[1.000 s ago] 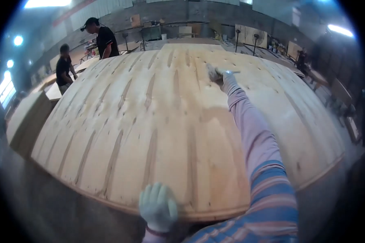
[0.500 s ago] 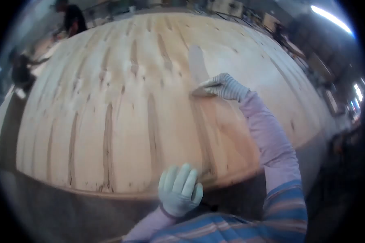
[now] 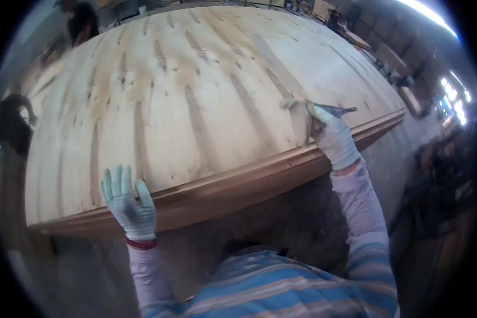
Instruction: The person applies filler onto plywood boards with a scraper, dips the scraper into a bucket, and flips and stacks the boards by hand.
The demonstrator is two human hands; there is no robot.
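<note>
A large plywood sheet (image 3: 164,127) with dark grain streaks and knots spreads out in front of me. At its near right part, my right hand (image 3: 331,135), in a pale glove, is closed round a putty knife (image 3: 336,110). The dark end of the knife sticks out to the right; its blade side is smeared beige and partly hidden by my fingers. A grey putty strip (image 3: 275,61) runs along the sheet beyond this hand. My left hand (image 3: 128,204), also gloved, is open with fingers spread at the sheet's near edge; contact is unclear.
Below the top sheet, the near edge (image 3: 238,193) shows stacked layers. One person (image 3: 82,24) stands at the far left, and another dark figure (image 3: 13,119) is at the left side. Wooden pieces and clutter (image 3: 392,58) lie beyond the right side.
My right hand has come nearer and to the right with the putty knife, which is now turned. My left hand has moved left and up to the edge, fingers spread wider. The view has shifted.
</note>
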